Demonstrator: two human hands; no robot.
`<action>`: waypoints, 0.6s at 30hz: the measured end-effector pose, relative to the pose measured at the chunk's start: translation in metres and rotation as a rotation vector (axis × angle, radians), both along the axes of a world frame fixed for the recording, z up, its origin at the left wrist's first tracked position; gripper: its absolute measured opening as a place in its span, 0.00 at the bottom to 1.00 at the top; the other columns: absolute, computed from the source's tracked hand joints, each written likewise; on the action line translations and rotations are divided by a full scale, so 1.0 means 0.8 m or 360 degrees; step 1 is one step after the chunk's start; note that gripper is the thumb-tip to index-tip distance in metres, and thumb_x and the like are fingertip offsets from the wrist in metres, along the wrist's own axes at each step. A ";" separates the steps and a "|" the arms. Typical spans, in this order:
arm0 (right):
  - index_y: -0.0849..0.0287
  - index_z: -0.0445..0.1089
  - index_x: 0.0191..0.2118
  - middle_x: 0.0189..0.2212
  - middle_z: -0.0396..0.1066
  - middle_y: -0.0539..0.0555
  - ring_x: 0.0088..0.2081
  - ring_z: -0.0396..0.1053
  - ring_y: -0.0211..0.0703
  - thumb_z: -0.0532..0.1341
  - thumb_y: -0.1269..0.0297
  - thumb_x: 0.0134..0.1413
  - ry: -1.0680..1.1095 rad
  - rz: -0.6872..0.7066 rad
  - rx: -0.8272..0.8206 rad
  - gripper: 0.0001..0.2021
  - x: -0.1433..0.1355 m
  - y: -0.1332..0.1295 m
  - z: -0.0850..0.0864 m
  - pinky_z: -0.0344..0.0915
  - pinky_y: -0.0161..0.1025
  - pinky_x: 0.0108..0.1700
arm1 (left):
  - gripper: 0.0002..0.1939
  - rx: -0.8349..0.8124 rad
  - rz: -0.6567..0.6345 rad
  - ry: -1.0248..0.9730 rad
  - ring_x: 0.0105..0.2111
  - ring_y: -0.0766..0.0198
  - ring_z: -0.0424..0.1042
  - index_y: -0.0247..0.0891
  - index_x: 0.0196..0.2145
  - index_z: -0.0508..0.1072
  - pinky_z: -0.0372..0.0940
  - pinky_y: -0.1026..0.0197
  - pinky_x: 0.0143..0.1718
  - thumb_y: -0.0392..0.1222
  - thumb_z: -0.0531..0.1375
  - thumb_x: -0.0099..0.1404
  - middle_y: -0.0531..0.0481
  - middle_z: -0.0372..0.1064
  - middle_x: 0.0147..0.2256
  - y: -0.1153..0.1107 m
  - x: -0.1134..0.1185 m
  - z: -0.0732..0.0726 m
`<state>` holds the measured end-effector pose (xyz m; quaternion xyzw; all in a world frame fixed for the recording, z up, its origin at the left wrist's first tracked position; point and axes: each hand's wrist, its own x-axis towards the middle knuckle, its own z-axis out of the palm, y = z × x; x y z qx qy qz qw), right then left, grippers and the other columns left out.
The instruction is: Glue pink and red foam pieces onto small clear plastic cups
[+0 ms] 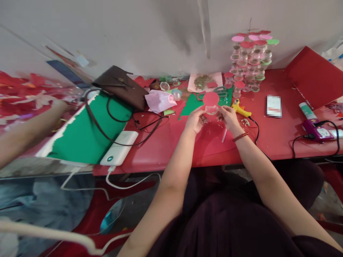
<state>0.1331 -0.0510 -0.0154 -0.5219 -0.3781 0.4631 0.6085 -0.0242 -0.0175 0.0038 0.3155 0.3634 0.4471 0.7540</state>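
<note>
Both my hands are raised over the red table, with a small clear plastic cup between them. A round red paper disc sits at the top of the cup. The fingers of my left hand grip the cup's left side. On its right side, my right hand pinches it; a beaded bracelet circles that wrist. A yellow glue gun lies just right of my right hand. Below the hands rests a clear glue stick. Green paper lies behind them.
A tower of clear cups with coloured discs stands at the back right. Right of it are a red board and a purple power socket. At left lie a brown bag, a white power bank and another person's arm.
</note>
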 end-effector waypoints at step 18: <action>0.54 0.66 0.25 0.20 0.70 0.48 0.22 0.68 0.35 0.64 0.40 0.60 -0.0039 -0.0060 0.0227 0.23 -0.005 -0.006 0.007 0.62 0.35 0.25 | 0.28 0.0099 -0.0223 -0.0303 0.39 0.60 0.82 0.44 0.63 0.73 0.73 0.61 0.35 0.46 0.68 0.66 0.49 0.83 0.42 0.002 -0.023 0.004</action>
